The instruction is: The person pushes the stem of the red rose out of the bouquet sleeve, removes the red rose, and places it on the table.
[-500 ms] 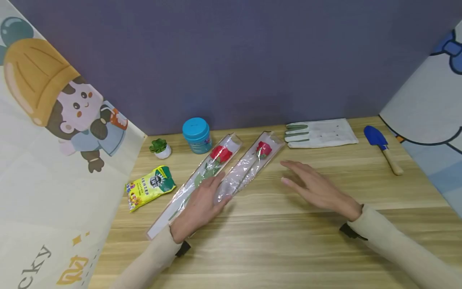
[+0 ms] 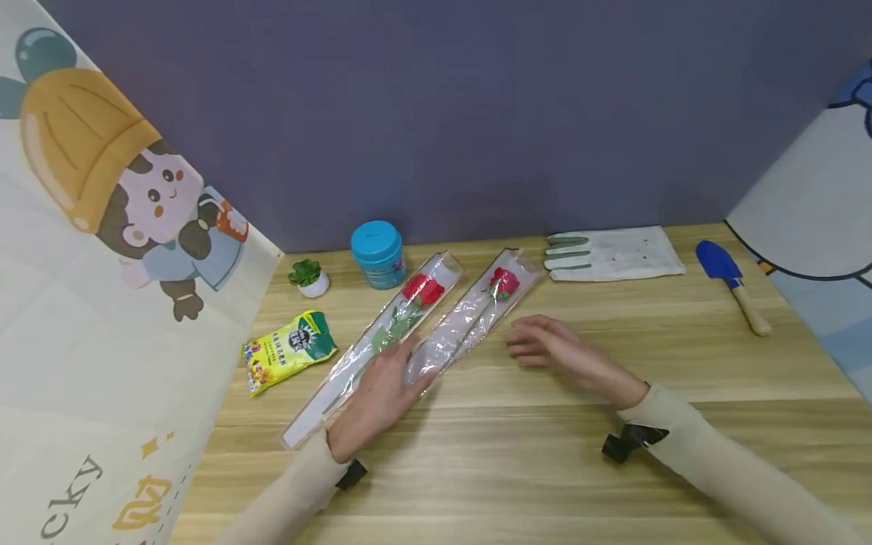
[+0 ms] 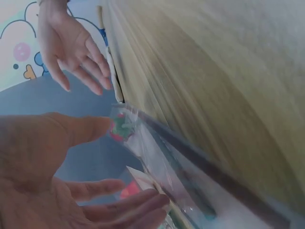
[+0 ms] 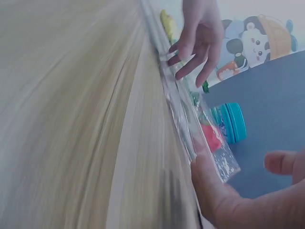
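Two clear-wrapped artificial roses lie side by side on the wooden table, slanting away to the right. My left hand point(image 2: 383, 387) is over their near halves, fingers loosely spread between the left wrapped rose point(image 2: 422, 290) and the right wrapped rose point(image 2: 504, 282). In the left wrist view, the left thumb point(image 3: 90, 130) and fingers stand apart, with fingertips right at the wrappers. My right hand point(image 2: 562, 350) hovers to the right of the right rose, its fingers relaxed and bent a little, holding nothing.
Left of the roses are a yellow-green packet point(image 2: 289, 352), a small potted succulent point(image 2: 309, 278) and a blue-lidded jar point(image 2: 378, 255). A pair of white gloves point(image 2: 616, 253) lies along the back wall. At far right rests a blue trowel point(image 2: 732, 284) with a wooden handle.
My right hand has moved left toward the roses and turned, its fingers bending slightly downward. The left hand stays over the wrapped roses. The whole head view has shifted slightly.
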### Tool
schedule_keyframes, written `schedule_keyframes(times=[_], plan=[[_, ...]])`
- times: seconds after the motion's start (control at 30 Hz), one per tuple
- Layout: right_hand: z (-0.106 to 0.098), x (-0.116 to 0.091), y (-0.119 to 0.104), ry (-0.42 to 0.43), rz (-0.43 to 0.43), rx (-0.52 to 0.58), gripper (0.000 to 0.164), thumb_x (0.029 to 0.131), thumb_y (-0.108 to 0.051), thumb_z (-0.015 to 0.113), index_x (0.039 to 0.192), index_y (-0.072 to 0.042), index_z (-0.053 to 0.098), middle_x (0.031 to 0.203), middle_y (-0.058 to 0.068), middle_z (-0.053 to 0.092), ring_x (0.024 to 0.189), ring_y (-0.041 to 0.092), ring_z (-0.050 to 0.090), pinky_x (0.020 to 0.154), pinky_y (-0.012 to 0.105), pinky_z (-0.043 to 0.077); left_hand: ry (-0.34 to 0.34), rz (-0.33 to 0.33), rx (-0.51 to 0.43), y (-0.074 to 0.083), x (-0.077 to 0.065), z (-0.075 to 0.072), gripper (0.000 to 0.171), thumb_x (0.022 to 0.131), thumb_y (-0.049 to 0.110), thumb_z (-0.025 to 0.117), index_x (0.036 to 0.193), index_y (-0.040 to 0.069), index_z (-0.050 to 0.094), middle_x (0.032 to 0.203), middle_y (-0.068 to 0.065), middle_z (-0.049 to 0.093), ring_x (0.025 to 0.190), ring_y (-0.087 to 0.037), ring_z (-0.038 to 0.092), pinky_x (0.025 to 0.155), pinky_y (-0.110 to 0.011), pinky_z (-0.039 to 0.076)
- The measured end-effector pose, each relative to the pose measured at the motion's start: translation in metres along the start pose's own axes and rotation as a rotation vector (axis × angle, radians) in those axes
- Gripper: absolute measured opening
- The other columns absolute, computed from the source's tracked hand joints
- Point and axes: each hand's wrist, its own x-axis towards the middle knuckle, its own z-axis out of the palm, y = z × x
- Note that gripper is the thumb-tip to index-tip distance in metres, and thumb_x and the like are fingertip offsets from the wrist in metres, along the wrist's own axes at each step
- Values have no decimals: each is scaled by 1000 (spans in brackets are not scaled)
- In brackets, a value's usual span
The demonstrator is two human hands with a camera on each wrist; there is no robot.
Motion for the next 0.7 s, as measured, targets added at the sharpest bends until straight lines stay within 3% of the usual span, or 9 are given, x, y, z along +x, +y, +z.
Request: schedule_keyframes(times=[0.27, 0.53, 0.7], plan=[[7, 20, 2, 20, 99, 159, 51, 113, -23, 35, 152, 10, 26, 158, 38, 38, 143, 45, 51, 115, 42, 51, 0, -9, -29, 0, -5, 2, 73, 84, 33, 87, 144, 7, 55, 127, -22, 69, 112, -40, 69, 94, -54, 60], [4, 35, 7, 51, 99, 261, 52, 113, -19, 32, 156, 9, 24, 161, 35, 35, 130, 27, 64, 115, 38, 51, 14, 15, -46, -3, -6, 1, 83, 70, 17, 96, 142, 7, 57, 127, -22, 70, 113, -42, 68, 97, -55, 58], [3, 40, 8, 62, 113, 297, 50, 112, -20, 32, 154, 9, 27, 160, 35, 37, 117, 18, 70, 112, 36, 54, -25, 1, -104, -5, -6, 3, 88, 68, 12, 96, 145, 7, 55, 123, -15, 72, 116, -36, 66, 100, -51, 56]])
